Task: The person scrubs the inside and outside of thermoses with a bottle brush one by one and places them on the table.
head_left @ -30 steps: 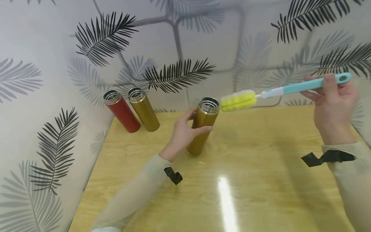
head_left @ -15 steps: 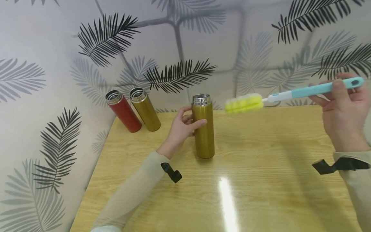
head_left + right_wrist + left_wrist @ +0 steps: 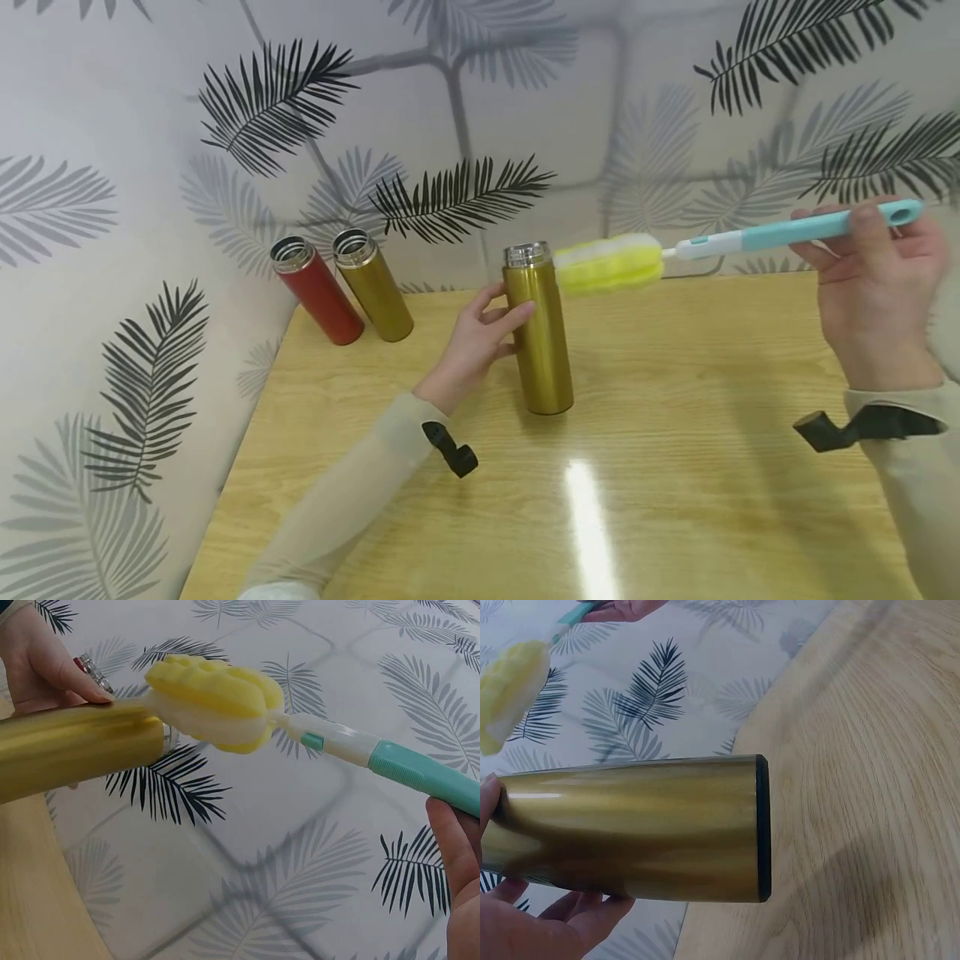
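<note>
My left hand (image 3: 480, 346) grips the upper part of a gold vacuum flask (image 3: 546, 358) that has no lid. The flask leans a little, its steel mouth at the top; the left wrist view shows its dark base (image 3: 764, 829) raised over the wood. In my right hand (image 3: 885, 300), thumb and fingers pinch the teal handle of a bottle brush (image 3: 708, 245). Its yellow and white sponge head (image 3: 217, 705) overlaps the flask's rim in the right wrist view and is outside the mouth.
A red flask (image 3: 321, 292) and another gold flask (image 3: 377, 292), both lidless, stand side by side at the back left of the wooden table (image 3: 675, 467). Behind them rises a wall covering (image 3: 540, 108) with a leaf print.
The flask has swung from leaning right to leaning slightly left, its base shifting right. The brush drew back to the right, then came left again to the flask's neck.
</note>
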{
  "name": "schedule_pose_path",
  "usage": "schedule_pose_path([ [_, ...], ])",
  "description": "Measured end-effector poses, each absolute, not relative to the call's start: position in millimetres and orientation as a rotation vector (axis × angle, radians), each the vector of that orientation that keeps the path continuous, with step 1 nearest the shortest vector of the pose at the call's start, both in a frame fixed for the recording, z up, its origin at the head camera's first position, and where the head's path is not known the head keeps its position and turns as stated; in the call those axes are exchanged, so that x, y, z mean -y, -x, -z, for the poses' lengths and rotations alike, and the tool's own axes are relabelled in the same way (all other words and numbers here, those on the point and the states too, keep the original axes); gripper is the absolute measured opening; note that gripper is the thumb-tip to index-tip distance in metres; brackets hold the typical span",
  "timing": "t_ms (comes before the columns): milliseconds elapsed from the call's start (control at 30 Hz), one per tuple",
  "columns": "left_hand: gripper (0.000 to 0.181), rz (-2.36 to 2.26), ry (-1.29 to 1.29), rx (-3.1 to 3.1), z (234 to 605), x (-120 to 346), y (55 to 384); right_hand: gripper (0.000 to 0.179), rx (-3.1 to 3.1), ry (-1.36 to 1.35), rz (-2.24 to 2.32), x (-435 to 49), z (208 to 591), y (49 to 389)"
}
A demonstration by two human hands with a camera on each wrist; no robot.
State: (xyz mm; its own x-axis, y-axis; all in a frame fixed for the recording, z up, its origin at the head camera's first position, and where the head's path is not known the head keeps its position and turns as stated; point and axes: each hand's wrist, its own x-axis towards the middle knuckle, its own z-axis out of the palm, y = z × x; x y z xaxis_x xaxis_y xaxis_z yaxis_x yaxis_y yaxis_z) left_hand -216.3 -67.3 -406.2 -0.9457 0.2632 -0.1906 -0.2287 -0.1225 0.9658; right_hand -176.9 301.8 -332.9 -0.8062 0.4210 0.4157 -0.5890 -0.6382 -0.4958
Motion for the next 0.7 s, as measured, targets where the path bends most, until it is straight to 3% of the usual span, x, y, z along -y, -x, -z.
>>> schedule_pose_path([
  [433, 0.053, -2.163, -0.085, -1.664, 406, 68, 216, 0.004, 1.043, -0.465, -2.429, -295, 350, 176],
  [700, 0.061, -2.168, -0.118, -1.599, 403, 78, 214, 0.007, 1.631, -0.399, -2.146, -313, 368, 167],
])
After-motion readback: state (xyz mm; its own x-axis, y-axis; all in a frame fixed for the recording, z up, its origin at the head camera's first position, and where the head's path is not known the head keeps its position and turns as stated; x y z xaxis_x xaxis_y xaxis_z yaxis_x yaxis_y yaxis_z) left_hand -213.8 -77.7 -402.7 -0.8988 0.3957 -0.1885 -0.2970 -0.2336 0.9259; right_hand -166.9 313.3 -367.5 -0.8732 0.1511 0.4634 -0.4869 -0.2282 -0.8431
